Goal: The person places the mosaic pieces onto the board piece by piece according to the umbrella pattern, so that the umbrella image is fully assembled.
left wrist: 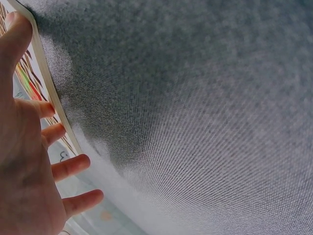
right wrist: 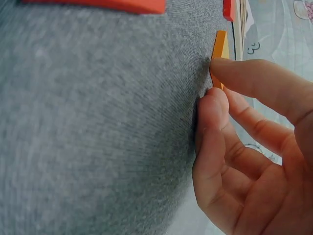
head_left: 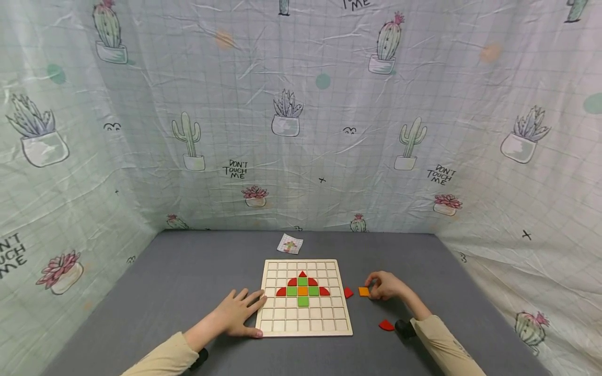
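Observation:
A wooden grid board [head_left: 282,313] lies on the grey table, with red, green and orange tiles set in its squares. My left hand [head_left: 237,312] rests at the board's left edge, its fingers spread and thumb near the lower left corner; the left wrist view shows the thumb [left wrist: 18,41] against the rim. To the right of the board, my right hand [head_left: 386,286] pinches an orange square tile [head_left: 363,291] by its side. In the right wrist view, thumb and fingers meet at the orange tile [right wrist: 219,44], low over the cloth.
One red tile [head_left: 348,292] lies between the board and the orange tile. Another red tile, quarter-round [head_left: 386,325], is nearer the right wrist. Behind the board lies a small pattern card [head_left: 289,244]. A cactus-print curtain [head_left: 301,156] surrounds the table.

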`<state>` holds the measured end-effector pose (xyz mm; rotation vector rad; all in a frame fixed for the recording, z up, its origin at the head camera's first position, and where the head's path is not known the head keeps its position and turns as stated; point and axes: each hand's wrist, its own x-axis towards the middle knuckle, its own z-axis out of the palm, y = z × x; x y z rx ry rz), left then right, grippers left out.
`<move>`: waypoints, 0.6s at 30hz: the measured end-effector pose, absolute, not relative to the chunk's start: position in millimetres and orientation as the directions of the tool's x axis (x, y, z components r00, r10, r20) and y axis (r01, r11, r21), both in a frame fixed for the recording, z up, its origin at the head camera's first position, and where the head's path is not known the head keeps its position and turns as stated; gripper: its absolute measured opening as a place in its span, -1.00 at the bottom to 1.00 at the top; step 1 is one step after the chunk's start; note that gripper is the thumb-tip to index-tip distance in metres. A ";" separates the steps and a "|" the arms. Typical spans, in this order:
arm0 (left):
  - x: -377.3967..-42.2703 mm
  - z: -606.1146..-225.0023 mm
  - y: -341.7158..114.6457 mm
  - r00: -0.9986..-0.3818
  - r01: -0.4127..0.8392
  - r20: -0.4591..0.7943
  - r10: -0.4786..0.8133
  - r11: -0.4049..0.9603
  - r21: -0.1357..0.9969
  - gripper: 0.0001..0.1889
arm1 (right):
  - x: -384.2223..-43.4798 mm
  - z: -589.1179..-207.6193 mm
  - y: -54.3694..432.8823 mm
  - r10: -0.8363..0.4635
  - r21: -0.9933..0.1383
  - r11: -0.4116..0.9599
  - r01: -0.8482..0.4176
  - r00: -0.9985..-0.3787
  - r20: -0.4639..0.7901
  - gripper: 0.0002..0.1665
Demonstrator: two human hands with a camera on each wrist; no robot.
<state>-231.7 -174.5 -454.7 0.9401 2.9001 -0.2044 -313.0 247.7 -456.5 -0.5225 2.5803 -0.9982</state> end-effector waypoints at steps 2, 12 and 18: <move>-231.5 -454.2 -173.9 -0.810 0.585 -0.126 0.573 0.805 -0.095 -0.11 | -312.3 -456.4 249.0 -0.444 -0.693 0.687 -0.218 -0.881 -0.162 -0.69; -233.1 -457.9 -175.0 -0.812 0.583 -0.109 0.573 0.804 -0.116 -0.11 | -312.5 -456.9 248.2 -0.436 -0.686 0.691 -0.227 -0.888 -0.145 -0.72; -233.1 -459.1 -174.7 -0.811 0.585 -0.107 0.575 0.803 -0.117 -0.11 | -312.8 -457.3 249.0 -0.453 -0.687 0.685 -0.243 -0.880 -0.140 -0.72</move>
